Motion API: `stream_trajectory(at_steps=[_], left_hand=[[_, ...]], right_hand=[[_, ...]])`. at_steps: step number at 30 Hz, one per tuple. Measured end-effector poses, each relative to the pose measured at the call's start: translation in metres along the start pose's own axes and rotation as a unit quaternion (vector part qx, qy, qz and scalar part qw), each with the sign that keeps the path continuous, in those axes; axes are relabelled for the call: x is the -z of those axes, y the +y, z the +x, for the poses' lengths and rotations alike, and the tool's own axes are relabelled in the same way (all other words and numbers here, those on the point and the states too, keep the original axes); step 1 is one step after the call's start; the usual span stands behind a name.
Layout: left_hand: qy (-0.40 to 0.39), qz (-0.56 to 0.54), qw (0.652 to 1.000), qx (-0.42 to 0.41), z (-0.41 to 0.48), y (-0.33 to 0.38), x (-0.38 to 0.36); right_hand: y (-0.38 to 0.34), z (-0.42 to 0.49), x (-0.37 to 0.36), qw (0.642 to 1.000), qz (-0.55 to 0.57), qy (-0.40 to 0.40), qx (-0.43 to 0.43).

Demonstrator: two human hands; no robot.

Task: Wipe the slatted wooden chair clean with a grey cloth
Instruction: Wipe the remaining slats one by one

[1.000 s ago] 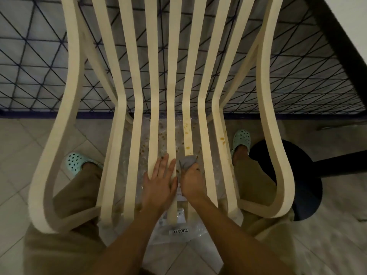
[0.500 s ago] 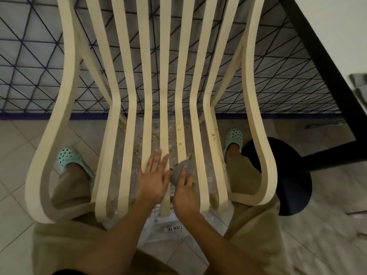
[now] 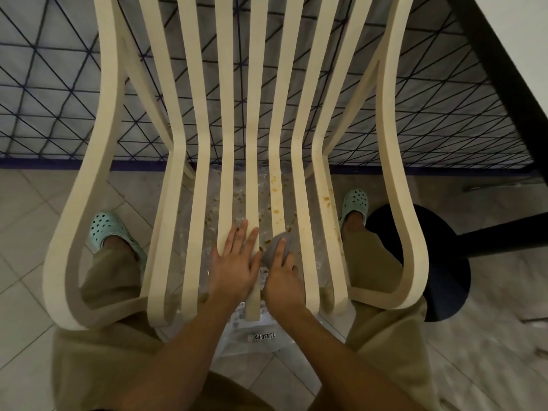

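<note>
A pale slatted wooden chair (image 3: 255, 120) fills the view, its seat slats running toward me. Orange-brown stains dot the slat (image 3: 277, 197) right of centre and another slat farther right. My left hand (image 3: 235, 262) lies flat, fingers straight, across two middle seat slats near the front edge. Beside it my right hand (image 3: 283, 277) presses a bunched grey cloth (image 3: 277, 246) onto the stained slat, fingers over the cloth. The two hands touch side by side.
A crumpled clear plastic sheet with a white label (image 3: 264, 336) lies on the tiled floor under the seat. Behind the chair stands a dark wire grid panel (image 3: 59, 93). A round black table base (image 3: 444, 262) and its black post sit at right. My feet in teal clogs (image 3: 106, 229) flank the chair.
The cloth has shifted a little along the stained slat under my right hand, whose fingers now lie over it. My left hand stays flat on the slats. The camera moved slightly.
</note>
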State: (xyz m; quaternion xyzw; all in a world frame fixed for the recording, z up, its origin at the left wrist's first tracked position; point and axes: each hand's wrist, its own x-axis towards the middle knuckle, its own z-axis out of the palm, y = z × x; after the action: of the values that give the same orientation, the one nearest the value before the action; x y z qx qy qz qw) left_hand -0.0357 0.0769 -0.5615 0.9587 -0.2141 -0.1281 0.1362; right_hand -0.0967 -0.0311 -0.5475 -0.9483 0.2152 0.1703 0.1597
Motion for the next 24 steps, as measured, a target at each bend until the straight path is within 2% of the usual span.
stream_trajectory(at_steps=[10, 14, 24], left_hand=[[-0.013, 0.038, 0.999, 0.010, 0.002, -0.001, -0.003], [-0.012, 0.021, 1.000, 0.008, 0.004, -0.002, -0.006], [-0.011, 0.006, 1.000, 0.012, 0.003, -0.004, -0.009]], right_hand=[[-0.008, 0.033, 0.010, 0.999, -0.036, -0.001, 0.014], [-0.009, 0.043, 0.012, 0.998, -0.066, 0.010, 0.023], [-0.014, 0.054, 0.018, 0.999, -0.040, 0.001, 0.012]])
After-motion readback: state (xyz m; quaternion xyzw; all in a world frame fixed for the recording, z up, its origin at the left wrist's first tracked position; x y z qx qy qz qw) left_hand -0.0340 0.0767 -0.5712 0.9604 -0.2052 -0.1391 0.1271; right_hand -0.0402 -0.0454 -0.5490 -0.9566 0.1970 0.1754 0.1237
